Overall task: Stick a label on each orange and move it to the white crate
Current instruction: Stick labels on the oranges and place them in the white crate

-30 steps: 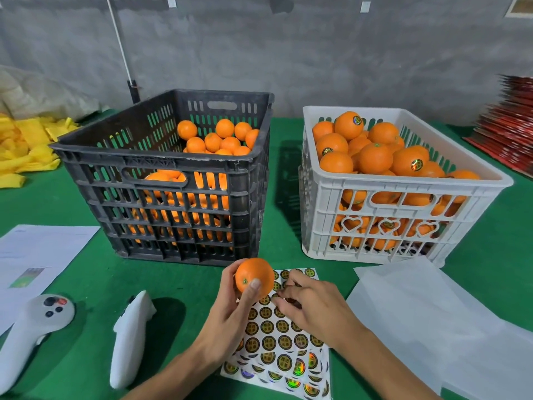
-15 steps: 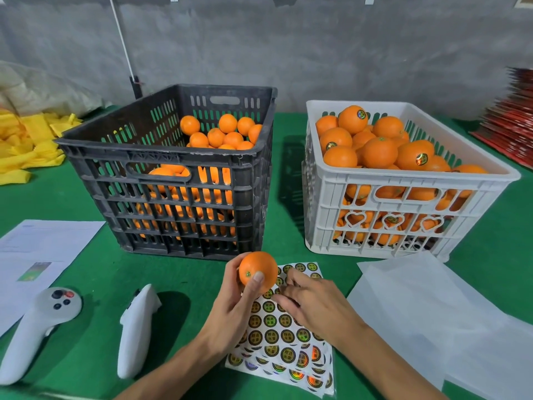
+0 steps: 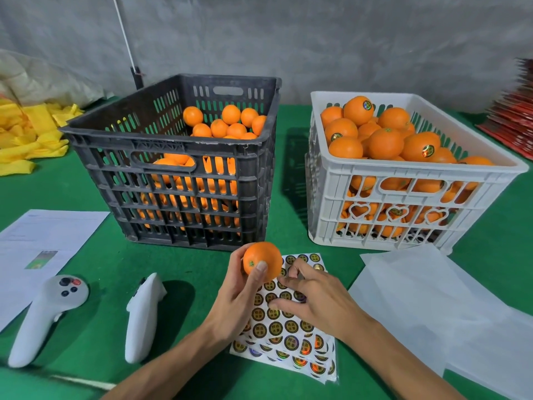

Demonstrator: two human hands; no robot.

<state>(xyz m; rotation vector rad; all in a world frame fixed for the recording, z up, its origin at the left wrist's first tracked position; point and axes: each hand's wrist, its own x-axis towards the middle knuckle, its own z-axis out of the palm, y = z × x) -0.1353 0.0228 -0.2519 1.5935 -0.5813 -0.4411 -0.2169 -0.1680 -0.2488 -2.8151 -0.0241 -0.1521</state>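
Observation:
My left hand (image 3: 240,295) grips an orange (image 3: 262,261) above the near table, thumb across its front. Just right of it my right hand (image 3: 314,298) rests on a sheet of round gold-and-black labels (image 3: 291,339), fingers curled at a label near the sheet's top; whether a label is pinched is hidden. The black crate (image 3: 178,180) at centre left holds several unlabelled oranges (image 3: 227,122). To the right stands the white crate (image 3: 403,180), heaped with oranges, some showing labels (image 3: 428,150).
Two white handheld controllers (image 3: 43,316) (image 3: 142,316) lie on the green table at near left, beside a printed paper (image 3: 37,249). White backing sheets (image 3: 444,310) lie at near right. Yellow foam nets (image 3: 28,134) are piled at far left, red packaging (image 3: 516,122) at far right.
The view has shifted slightly closer and downward. The orange has been turned a little in my left hand. My right hand's fingers stay working at the top of the label sheet.

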